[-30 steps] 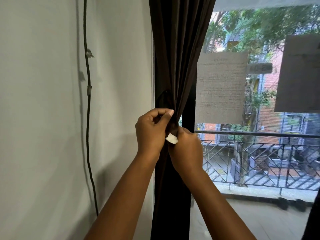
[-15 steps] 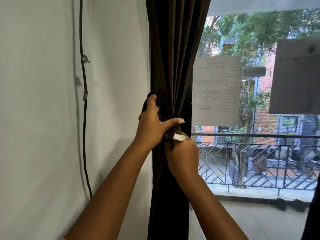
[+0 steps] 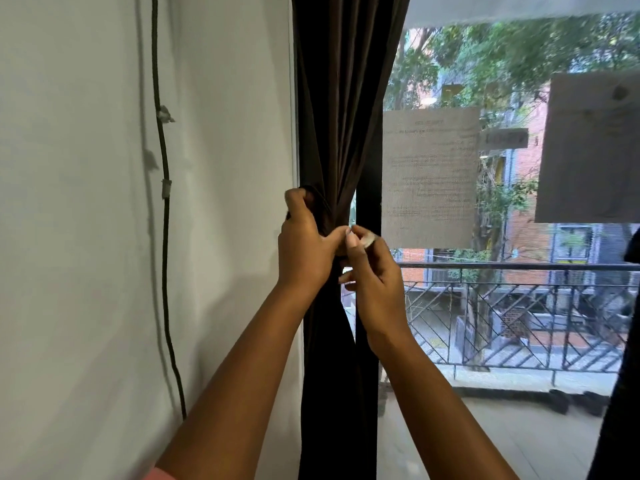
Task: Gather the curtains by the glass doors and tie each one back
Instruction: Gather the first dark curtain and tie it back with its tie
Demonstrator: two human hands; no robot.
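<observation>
Beside the white wall [image 3: 86,237], the dark brown curtain [image 3: 346,98] is gathered and gripped by the left hand [image 3: 304,247]; a tieback band [image 3: 320,206] is looped above it, and something pale is pinched by the right hand [image 3: 374,271] just beside

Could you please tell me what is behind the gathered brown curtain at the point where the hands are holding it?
Behind the brown curtain, a dark door frame shows at its right edge and a sliver of daylight beside the cinch. The left hand and right hand cover the tie-back itself.
</observation>
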